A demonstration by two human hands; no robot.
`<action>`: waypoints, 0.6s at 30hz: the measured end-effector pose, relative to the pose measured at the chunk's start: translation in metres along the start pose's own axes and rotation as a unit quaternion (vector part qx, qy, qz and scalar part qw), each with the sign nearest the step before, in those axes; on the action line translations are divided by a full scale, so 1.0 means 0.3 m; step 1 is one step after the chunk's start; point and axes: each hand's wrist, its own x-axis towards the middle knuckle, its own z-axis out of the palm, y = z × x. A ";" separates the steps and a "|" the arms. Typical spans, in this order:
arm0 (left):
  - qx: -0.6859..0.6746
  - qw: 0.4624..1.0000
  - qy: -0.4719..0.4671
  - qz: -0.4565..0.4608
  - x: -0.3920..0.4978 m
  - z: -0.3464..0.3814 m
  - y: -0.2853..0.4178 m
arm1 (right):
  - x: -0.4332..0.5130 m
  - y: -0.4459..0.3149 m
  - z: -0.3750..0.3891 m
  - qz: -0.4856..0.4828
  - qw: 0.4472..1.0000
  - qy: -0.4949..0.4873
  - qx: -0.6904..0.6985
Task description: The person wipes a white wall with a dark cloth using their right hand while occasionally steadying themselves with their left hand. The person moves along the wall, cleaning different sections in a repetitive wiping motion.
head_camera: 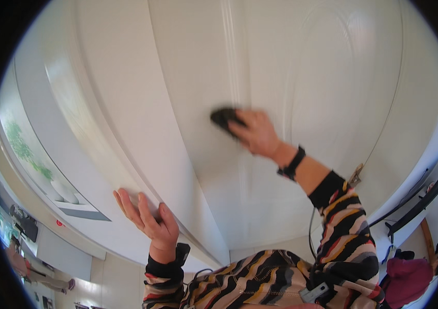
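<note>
My right hand [259, 133] grips a dark cloth or pad [223, 119] against the white panelled door [269, 81]. Both the hand and the dark item look blurred, and the item's exact kind is unclear. A black wristband [294, 164] circles my right wrist. On the left, my left hand [155, 222] holds nothing; its fingers are apart and lie along the white door frame [116, 154]. The metal door handle [356, 175] is beyond my right forearm.
A picture of a green plant and white vases [58, 185] is on the wall at left. At far right are a flat screen [421, 206] and a person in a dark red top [408, 280]. Another person [30, 266] appears at lower left, above the tiled floor [120, 276].
</note>
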 end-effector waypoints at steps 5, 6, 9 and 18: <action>0.006 1.000 -0.001 -0.009 -0.008 -0.007 0.004 | -0.139 -0.085 -0.107 -0.010 0.993 -0.076 0.086; 0.009 1.000 0.000 -0.006 -0.009 -0.005 0.003 | -0.109 -0.063 -0.143 -0.009 0.995 -0.078 0.059; 0.015 1.000 0.007 -0.004 -0.012 -0.002 0.000 | 0.027 0.040 -0.270 -0.017 0.999 -0.033 -0.025; 0.030 0.991 0.031 -0.127 0.024 0.026 0.124 | 0.380 0.548 -0.614 -0.014 0.938 0.220 -0.268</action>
